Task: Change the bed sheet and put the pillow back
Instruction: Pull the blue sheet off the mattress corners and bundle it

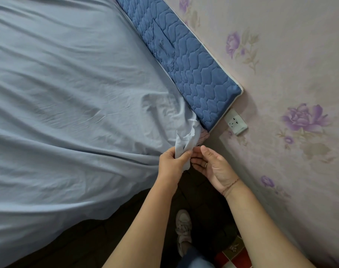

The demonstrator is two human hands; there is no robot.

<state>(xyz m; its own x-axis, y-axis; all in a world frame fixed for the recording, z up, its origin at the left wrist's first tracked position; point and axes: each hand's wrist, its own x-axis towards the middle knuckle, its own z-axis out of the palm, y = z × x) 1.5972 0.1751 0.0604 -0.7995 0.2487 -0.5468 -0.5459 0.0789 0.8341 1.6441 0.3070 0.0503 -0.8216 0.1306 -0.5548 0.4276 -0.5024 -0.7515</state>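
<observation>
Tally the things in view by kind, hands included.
hands: 2 (left hand, right hand)
bed sheet: 1
quilted headboard: 1
wall socket: 1
shoe: 1
total: 6

One sheet (68,93), one headboard (190,60), one socket (235,121), one shoe (183,231), one ring (206,165) and one wrist cord (229,185) are counted, one left hand (171,161) and one right hand (211,167) are logged, two in all, and one flowered wall (280,74) is noted.
</observation>
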